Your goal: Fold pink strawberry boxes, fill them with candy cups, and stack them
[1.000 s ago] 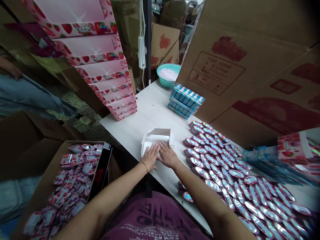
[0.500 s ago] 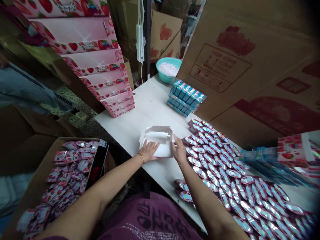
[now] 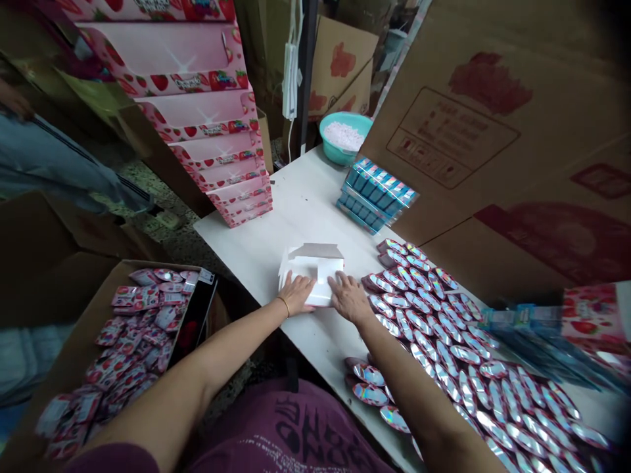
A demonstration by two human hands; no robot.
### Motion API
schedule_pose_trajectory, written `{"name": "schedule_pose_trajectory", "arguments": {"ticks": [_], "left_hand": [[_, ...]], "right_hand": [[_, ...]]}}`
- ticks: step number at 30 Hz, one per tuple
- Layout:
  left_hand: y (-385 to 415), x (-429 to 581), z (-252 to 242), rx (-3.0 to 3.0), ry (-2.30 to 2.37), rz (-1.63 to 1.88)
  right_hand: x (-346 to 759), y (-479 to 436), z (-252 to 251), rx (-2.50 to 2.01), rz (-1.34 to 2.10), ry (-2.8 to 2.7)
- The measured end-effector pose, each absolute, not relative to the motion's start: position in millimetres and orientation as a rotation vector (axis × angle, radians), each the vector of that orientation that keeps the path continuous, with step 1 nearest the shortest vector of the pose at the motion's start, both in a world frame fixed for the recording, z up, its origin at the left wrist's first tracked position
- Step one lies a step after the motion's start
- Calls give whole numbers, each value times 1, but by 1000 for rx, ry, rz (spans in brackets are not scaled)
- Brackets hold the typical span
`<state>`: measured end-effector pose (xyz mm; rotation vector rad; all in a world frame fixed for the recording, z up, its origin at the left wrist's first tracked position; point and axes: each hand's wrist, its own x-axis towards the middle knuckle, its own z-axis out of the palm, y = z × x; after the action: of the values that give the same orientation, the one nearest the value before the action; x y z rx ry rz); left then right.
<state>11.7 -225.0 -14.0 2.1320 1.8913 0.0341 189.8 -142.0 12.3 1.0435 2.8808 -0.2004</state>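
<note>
A small cardboard display box [image 3: 329, 270], white inside, lies on the table with a flap raised at its far edge. My left hand [image 3: 298, 294] rests over its near left part, fingers bent onto the white card and thumb toward the middle. At the near right side, my right hand [image 3: 351, 299] grips the box edge, fingertips pressing the folded-in side panel. The undersides of both hands are hidden. Just right of my right hand stand many small shiny-topped pink packs [image 3: 417, 299] in close rows.
A tall stack of pink strawberry-print boxes [image 3: 217, 125] stands at the back left. Blue packs [image 3: 377, 190] and a turquoise basin [image 3: 340, 154] are farther back. A large carton [image 3: 458, 144] walls the right. An open carton of pink packs [image 3: 140, 328] sits lower left; a person's leg [image 3: 64, 157] shows beyond.
My right hand has moved inward from the box's right wall, and the right side panel is now folded in. My left hand stays at the near left part.
</note>
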Motion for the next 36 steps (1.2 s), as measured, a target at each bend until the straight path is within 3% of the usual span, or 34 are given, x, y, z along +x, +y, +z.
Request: {"name": "schedule_pose_trajectory", "arguments": {"ticks": [4,9,12,15,18,25,30,36], "left_hand": [[-221,8,-14,2140,1865,13],[-225,11,-9,2161,1859,86],[-243,9,-2,2193,1912,356],[-262,-6,3,1867,2213,900],[-262,-30,0,1482,2235,1143],[-232,-41,-20,1471,1845,854],[-234,-33,-27,1520,1681,894],[-214,-35,-21,1005,1715,996]], "right_hand": [[185,-122,2,1150,-368,2895],[175,-88,-12,1958,-1103,2971],[165,-71,-17,1813,-1568,2730],[162,-66,-25,1533,-1802,2448],[165,-74,-34,1486,-1831,2397],[167,-86,-40,1632,-1578,2505],[167,-87,-44,1731,-1391,2528],[167,-86,-43,1686,-1275,2550]]}}
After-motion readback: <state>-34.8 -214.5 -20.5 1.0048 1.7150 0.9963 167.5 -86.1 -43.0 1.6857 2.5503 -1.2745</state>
